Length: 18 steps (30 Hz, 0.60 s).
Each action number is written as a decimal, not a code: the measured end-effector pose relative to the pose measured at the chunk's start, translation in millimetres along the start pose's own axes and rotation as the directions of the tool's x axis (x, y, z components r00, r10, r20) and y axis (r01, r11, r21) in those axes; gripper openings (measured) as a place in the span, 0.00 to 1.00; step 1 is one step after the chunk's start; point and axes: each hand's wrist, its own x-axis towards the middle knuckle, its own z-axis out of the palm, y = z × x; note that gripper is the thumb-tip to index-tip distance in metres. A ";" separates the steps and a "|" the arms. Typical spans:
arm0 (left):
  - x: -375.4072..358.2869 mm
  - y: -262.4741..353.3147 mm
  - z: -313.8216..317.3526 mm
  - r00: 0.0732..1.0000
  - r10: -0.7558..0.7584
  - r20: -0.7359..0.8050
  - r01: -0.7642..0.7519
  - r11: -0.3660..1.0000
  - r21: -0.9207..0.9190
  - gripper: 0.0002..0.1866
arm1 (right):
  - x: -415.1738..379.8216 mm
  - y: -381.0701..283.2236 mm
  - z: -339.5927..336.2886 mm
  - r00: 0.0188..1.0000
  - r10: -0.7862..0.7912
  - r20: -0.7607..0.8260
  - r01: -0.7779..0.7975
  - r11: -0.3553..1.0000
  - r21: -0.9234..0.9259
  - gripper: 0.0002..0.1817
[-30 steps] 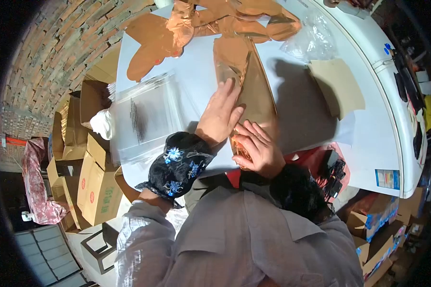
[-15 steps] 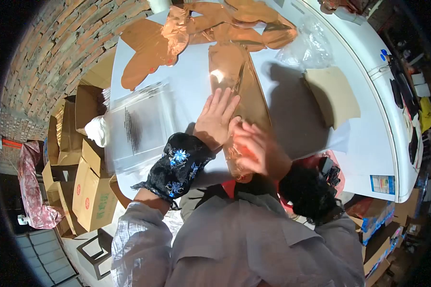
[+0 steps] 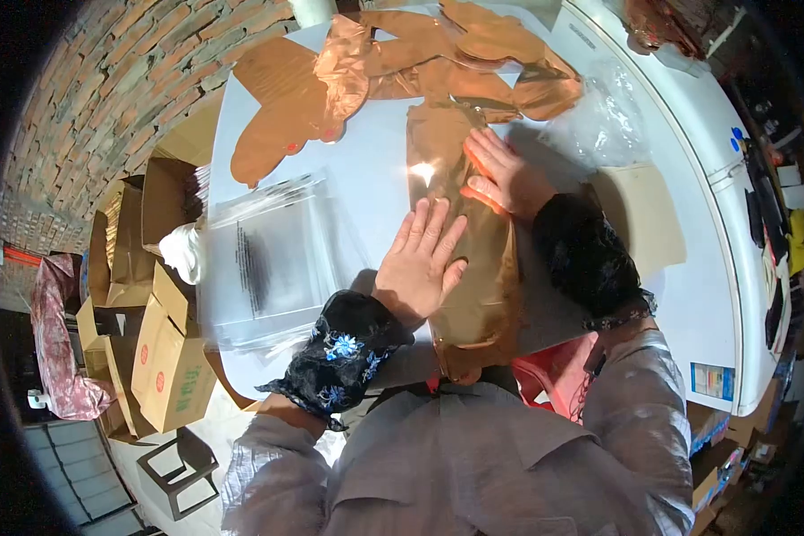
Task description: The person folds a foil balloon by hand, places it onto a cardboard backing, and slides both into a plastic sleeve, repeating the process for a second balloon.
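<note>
A folded copper-coloured foil balloon (image 3: pixel 478 268) lies lengthwise in front of me on the white table (image 3: pixel 375 147). My left hand (image 3: pixel 420 263) rests flat on its left half, fingers stretched and slightly spread. At its upper right edge is my right hand (image 3: pixel 509 174), fingers extended over the foil and thumb apart from them. Orange light from the foil glows on the right fingers. More flat copper foil balloons (image 3: pixel 281 98) lie overlapping at the table's far side. Black lace cuffs cover both of my wrists.
Clear plastic bags (image 3: pixel 277 255) are stacked on the left. Crumpled clear plastic (image 3: pixel 603 116) and a cardboard sheet (image 3: pixel 643 219) lie at right, beside a white appliance (image 3: pixel 697 259). Cardboard boxes (image 3: pixel 174 348) and a dark stool (image 3: pixel 179 469) stand on the floor at left.
My right hand has moved from near the balloon's lower end up to its upper right edge. My left hand still lies flat, a little lower on the foil. The view has shifted slightly.
</note>
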 end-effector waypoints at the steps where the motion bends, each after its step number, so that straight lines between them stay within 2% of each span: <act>1: 0.4 0.3 -0.4 1.000 -0.004 0.001 0.004 1.000 -0.003 0.32 | 1.2 5.2 0.9 1.000 -0.012 0.000 0.012 0.999 -0.039 0.34; 5: 0.3 1.1 0.1 1.000 -0.008 0.008 0.008 1.000 0.006 0.32 | 14.0 -7.6 -5.5 0.999 0.031 -0.034 -0.033 0.998 -0.060 0.34; 8: 0.3 0.4 2.5 0.999 -0.014 0.049 0.012 1.000 0.029 0.32 | 30.3 -49.7 -7.7 0.976 -0.167 0.141 0.167 0.986 0.013 0.34; 10: 0.3 0.6 2.7 0.991 -0.028 0.129 0.021 0.998 0.056 0.33 | 38.2 -54.8 18.3 0.965 -0.219 0.144 0.218 0.976 0.023 0.33; 12: -0.7 1.3 3.0 0.991 -0.064 0.115 0.062 0.998 0.022 0.33 | 44.2 -43.7 38.5 0.953 -0.243 0.179 0.233 0.970 0.075 0.30; 13: -0.2 2.2 3.0 0.992 -0.061 0.112 0.062 0.998 0.001 0.33 | 48.3 -26.1 49.8 0.895 -0.422 0.146 0.444 0.875 -0.192 0.24; 14: 0.4 1.6 3.1 0.995 -0.055 0.087 0.053 0.998 0.019 0.33 | 53.0 -22.1 57.6 0.920 -0.321 0.226 0.371 0.900 -0.230 0.31; 15: 0.1 0.1 4.5 0.998 -0.026 0.058 0.025 0.999 0.026 0.33 | 57.4 -40.1 18.1 0.873 -0.257 0.415 0.368 0.906 -0.212 0.29; 16: 1.5 -0.5 4.8 0.999 0.005 0.032 -0.006 1.000 0.030 0.33 | 52.3 -43.7 14.0 0.934 -0.314 0.173 0.350 0.903 -0.250 0.23; 17: 3.5 0.9 4.2 0.999 0.014 0.043 -0.015 0.999 0.029 0.33 | 42.2 -52.3 2.8 0.990 -0.136 0.041 0.139 0.987 -0.083 0.25; 18: 2.7 1.6 2.4 0.998 0.004 0.055 -0.005 1.000 0.027 0.33 | 32.1 -65.5 -14.3 0.997 0.054 -0.063 -0.046 0.992 0.119 0.26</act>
